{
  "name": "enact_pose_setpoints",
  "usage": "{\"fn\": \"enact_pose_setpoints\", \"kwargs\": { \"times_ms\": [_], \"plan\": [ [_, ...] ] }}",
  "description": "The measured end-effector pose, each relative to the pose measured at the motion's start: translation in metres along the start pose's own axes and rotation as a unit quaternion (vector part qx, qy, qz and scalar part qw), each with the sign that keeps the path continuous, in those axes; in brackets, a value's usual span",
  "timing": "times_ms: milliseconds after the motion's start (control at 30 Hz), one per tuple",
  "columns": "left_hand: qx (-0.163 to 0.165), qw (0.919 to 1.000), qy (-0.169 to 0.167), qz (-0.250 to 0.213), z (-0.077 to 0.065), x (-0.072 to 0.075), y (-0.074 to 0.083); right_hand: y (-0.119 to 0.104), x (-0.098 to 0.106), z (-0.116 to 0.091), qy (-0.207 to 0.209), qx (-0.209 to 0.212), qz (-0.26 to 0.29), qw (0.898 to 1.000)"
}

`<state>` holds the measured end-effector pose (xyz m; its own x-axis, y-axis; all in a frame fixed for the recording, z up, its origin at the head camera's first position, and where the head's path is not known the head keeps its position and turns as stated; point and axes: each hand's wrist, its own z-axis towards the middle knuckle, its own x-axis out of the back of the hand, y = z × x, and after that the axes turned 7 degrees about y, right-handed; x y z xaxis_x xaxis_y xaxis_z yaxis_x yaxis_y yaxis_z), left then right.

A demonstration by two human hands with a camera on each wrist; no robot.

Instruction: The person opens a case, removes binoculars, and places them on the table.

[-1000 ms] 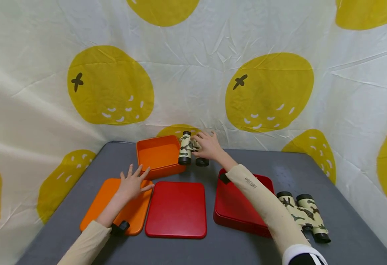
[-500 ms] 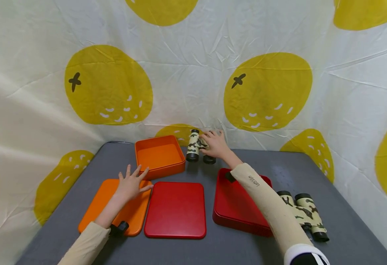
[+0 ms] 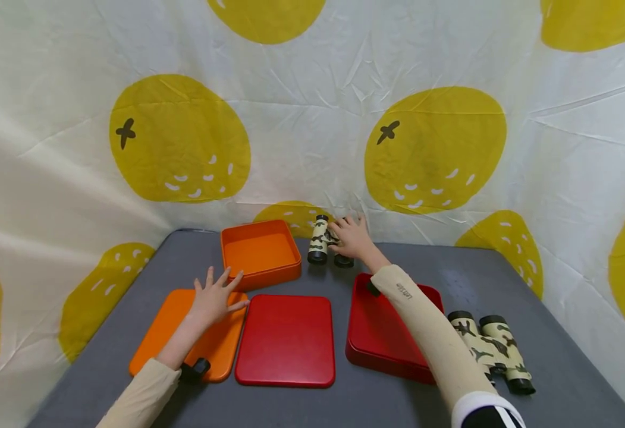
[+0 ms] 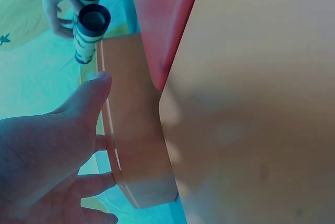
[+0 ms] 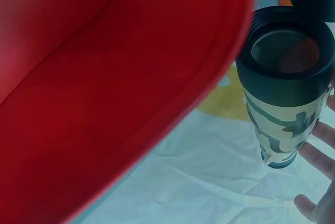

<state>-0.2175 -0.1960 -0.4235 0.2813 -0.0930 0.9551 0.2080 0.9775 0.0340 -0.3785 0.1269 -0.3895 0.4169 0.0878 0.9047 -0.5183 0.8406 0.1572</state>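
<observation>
At the back of the table, my right hand grips camouflage binoculars from the right side, and its palm hides part of the far barrel. In the right wrist view one large barrel of the binoculars shows, with fingers against its side. Whether they rest on the table is unclear. Just left of them stands an open orange box with a bare inside. My left hand, fingers spread, is over an orange lid, near the box's front wall; I cannot tell if it touches anything.
A red lid lies flat at the middle front. Right of it is an open red box, partly under my right forearm. A second pair of camouflage binoculars lies at the right. A patterned curtain hangs behind the grey table.
My right hand has carried the binoculars to the right, away from the orange box's edge, then slightly down. My left hand has stayed about where it was.
</observation>
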Motion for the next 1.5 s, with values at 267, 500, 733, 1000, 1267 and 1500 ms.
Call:
{"fn": "enact_pose_setpoints", "kwargs": {
  "times_ms": [267,500,733,1000,1267,1500],
  "plan": [
    [0.001,1.0,0.003,-0.002,-0.001,-0.001,0.0,0.0,-0.01,-0.006,-0.023,0.031,-0.009,0.999],
    [-0.001,1.0,0.0,-0.002,-0.001,-0.002,-0.001,-0.006,-0.007,-0.011,-0.087,0.051,-0.019,0.995],
    [0.003,1.0,-0.003,0.001,0.001,-0.002,0.001,-0.005,-0.013,-0.011,-0.121,0.05,-0.013,0.991],
    [0.007,0.9999,-0.008,0.005,0.003,0.002,0.003,-0.01,-0.018,-0.004,-0.153,0.046,-0.04,0.986],
    [0.005,0.9998,-0.016,0.007,0.003,0.0,0.003,-0.013,-0.026,-0.007,-0.19,0.022,-0.046,0.981],
    [0.008,0.9999,-0.007,0.005,0.003,-0.002,0.002,-0.012,-0.03,-0.009,-0.2,-0.001,-0.023,0.98]
  ]
}}
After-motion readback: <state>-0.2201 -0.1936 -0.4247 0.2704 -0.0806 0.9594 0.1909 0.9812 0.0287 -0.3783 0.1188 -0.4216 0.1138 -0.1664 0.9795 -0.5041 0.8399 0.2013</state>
